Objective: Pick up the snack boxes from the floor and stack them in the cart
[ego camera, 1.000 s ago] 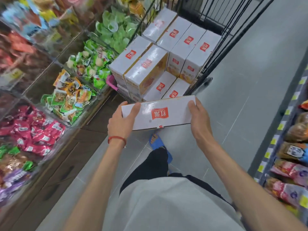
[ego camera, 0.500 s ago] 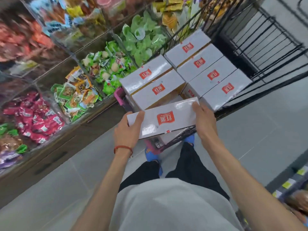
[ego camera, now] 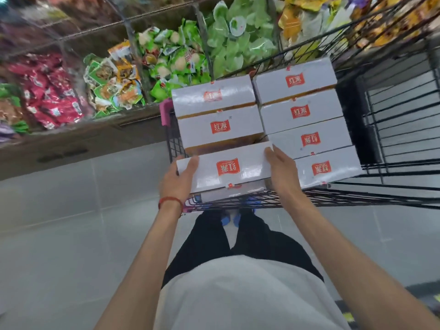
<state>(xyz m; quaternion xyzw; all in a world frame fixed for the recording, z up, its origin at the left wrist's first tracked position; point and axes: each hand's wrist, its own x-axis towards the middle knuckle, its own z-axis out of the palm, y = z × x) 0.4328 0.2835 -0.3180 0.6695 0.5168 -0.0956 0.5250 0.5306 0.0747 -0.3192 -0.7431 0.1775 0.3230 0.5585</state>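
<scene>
A white snack box (ego camera: 226, 169) with a red logo sits between my two hands over the near left corner of the black wire cart (ego camera: 392, 144). My left hand (ego camera: 177, 181) grips its left end, thumb on top. My right hand (ego camera: 282, 170) grips its right end. The box lies just above another box whose edge shows beneath it. Several identical white boxes (ego camera: 300, 110) fill the cart in two rows, the right row four deep, the left row with two (ego camera: 220, 125) behind the held one.
Clear bins of green, red and yellow snack packets (ego camera: 171, 63) line a shelf along the cart's far side and left. Grey tiled floor (ego camera: 71, 234) spreads to the left and below. The cart's right section (ego camera: 404, 110) holds no boxes. My legs stand against the cart's near edge.
I have stepped up to the cart and the box has moved forward, from in front of the cart's near edge to over its near left corner, lower onto the stack.
</scene>
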